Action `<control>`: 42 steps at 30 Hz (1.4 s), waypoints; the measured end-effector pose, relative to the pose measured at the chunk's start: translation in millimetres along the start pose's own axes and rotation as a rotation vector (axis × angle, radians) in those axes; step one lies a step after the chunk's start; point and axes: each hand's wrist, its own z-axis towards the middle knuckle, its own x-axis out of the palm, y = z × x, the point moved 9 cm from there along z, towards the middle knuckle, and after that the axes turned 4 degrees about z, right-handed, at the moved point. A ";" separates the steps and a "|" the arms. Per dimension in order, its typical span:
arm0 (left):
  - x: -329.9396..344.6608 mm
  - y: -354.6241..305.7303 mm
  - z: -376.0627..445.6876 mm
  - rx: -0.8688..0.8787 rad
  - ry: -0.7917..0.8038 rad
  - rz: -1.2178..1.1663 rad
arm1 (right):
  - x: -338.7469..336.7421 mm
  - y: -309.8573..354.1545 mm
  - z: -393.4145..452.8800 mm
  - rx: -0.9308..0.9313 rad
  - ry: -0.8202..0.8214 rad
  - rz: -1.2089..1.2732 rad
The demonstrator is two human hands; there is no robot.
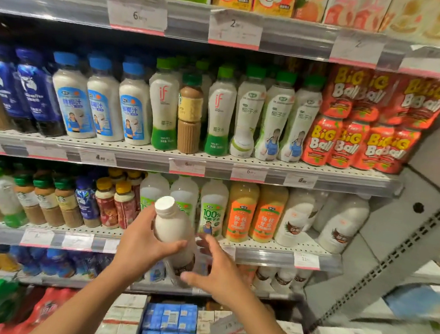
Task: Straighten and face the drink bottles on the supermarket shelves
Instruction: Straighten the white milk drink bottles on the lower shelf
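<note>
Closest to us, our right hand (217,274) hangs with fingers spread and relaxed, holding nothing, its fingertips just beside the lower body of the white plastic bottle with the white screw cap (173,229). That bottle sits in our left hand (142,242), thumb curled across its front below the shoulder, fingers wrapped behind. So we have it off the shelf, out in front of the third shelf's price rail (264,257).

Here's the relation that matters: the bottle's long axis runs from cap at upper left to base at lower right, tilted, cap leaning toward us and to the left. Its dark label band shows low down, near our right fingertips, though blur keeps us from reading which way it faces. Our left hand has the upper half; our right is nearer the base, so we judge the right is placed to turn or steady the bottom.

Just behind, the row of pale bottles with green "100%" labels (211,213) stands upright on that shelf. Farther right on the same shelf stand white bottles with brown coconut labels (292,225), a likely match for ours, with a gap between two of them. The slot lies up and to the right of both hands.
</note>
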 end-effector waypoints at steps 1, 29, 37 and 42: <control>8.9 -7.4 1.6 0.011 0.021 -0.004 | -3.4 -1.5 -6.4 0.000 -0.022 -0.015; 36.0 106.0 40.5 -0.457 -0.153 0.020 | -163.3 -140.2 -66.0 0.214 -0.713 0.136; 52.4 115.5 63.7 -0.536 -0.153 -0.028 | -189.0 -150.5 -76.0 0.273 -0.785 0.101; 58.1 117.5 71.6 -0.551 -0.182 -0.013 | -197.5 -149.0 -87.1 0.284 -0.826 0.126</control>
